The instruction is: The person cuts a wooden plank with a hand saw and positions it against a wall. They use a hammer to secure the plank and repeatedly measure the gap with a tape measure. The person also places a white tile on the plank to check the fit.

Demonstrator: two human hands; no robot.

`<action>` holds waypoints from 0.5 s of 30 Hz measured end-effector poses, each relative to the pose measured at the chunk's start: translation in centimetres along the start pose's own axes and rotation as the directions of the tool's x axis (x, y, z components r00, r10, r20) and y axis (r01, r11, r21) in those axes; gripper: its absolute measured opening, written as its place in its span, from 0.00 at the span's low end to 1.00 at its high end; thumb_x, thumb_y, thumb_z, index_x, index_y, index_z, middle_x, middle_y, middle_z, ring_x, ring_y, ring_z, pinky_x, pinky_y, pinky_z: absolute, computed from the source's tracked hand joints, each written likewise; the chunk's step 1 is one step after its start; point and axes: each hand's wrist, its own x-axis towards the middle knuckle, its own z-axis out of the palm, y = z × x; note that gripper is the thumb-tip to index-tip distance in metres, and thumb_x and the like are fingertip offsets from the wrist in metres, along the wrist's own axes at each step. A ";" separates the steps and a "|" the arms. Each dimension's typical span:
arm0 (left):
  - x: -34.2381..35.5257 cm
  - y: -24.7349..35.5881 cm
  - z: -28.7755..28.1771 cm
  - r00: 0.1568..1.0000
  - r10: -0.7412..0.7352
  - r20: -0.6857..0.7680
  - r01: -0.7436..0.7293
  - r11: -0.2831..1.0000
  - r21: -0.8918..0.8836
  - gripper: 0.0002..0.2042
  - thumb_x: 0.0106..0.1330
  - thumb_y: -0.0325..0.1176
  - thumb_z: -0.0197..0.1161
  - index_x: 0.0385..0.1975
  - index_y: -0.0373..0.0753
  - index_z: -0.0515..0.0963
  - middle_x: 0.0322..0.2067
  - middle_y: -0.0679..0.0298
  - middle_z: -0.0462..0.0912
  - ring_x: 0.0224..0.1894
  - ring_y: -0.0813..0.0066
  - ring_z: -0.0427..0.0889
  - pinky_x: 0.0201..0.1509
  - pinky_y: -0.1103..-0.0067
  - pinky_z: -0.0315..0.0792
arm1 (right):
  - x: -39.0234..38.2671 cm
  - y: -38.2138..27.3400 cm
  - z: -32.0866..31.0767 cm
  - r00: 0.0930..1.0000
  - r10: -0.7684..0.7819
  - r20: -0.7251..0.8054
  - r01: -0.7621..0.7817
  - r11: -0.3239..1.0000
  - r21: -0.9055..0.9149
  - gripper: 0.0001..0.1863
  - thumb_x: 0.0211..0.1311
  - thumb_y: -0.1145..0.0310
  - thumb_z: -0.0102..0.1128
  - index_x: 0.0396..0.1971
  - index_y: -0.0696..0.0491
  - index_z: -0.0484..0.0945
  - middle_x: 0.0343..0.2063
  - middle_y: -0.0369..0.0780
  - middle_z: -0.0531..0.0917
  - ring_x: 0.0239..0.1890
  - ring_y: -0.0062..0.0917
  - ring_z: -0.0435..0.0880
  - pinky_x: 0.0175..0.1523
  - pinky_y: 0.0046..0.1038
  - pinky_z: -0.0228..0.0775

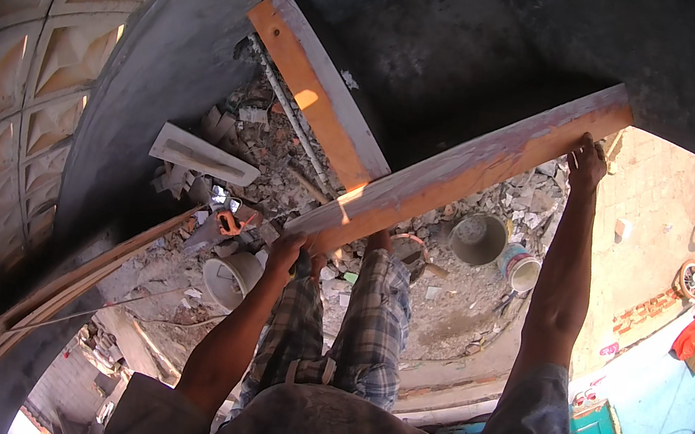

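Note:
A long wooden plank, orange-brown on its near face and smeared grey on the other, slants across in front of me from lower left to upper right. My left hand is closed around its near left end. At the far right end, the fingers of my right hand are bent over the lower edge. A second, similar plank runs from the upper left down to the middle of the held one. Whether the two are joined or only touch, I cannot tell.
Broken rubble covers the ground around my legs. Nearby stand a grey bucket, a smaller pail and a pale bucket. A flat grey board and an orange-handled saw lie left. Timber strips slope at lower left.

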 end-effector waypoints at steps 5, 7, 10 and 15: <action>1.1 -0.8 0.5 0.999 -0.009 -0.046 0.012 0.998 0.067 0.18 0.67 0.44 0.67 0.47 0.36 0.83 0.38 0.63 0.83 0.43 0.63 0.81 0.49 0.62 0.72 | -0.4 0.0 1.2 1.000 0.011 -0.001 -0.011 1.000 -0.007 0.25 0.70 0.58 0.65 0.61 0.53 0.74 0.51 0.39 0.82 0.54 0.31 0.82 0.57 0.35 0.74; 1.1 -0.2 0.5 1.000 0.025 -0.016 -0.022 0.982 0.190 0.19 0.68 0.45 0.67 0.47 0.35 0.82 0.41 0.61 0.83 0.43 0.62 0.81 0.49 0.63 0.72 | 0.9 0.5 -0.3 0.999 -0.032 0.031 0.033 0.999 -0.013 0.28 0.69 0.56 0.66 0.62 0.54 0.72 0.54 0.41 0.80 0.55 0.34 0.82 0.57 0.38 0.75; 0.5 0.8 0.6 0.998 -0.060 0.030 0.057 0.994 0.092 0.22 0.68 0.47 0.67 0.52 0.34 0.79 0.44 0.59 0.83 0.44 0.61 0.82 0.49 0.65 0.73 | 1.3 0.9 -1.1 0.986 -0.149 -0.073 0.139 0.982 -0.124 0.36 0.67 0.51 0.67 0.67 0.57 0.69 0.59 0.48 0.77 0.58 0.42 0.80 0.58 0.46 0.76; -2.5 3.0 0.5 0.983 -0.183 -0.006 0.180 0.975 -0.131 0.33 0.67 0.48 0.68 0.65 0.33 0.70 0.49 0.57 0.84 0.50 0.65 0.82 0.53 0.70 0.74 | -14.7 -1.3 8.0 0.837 -0.543 0.068 0.409 0.537 -0.738 0.41 0.67 0.51 0.68 0.71 0.59 0.65 0.66 0.60 0.66 0.66 0.52 0.70 0.68 0.44 0.68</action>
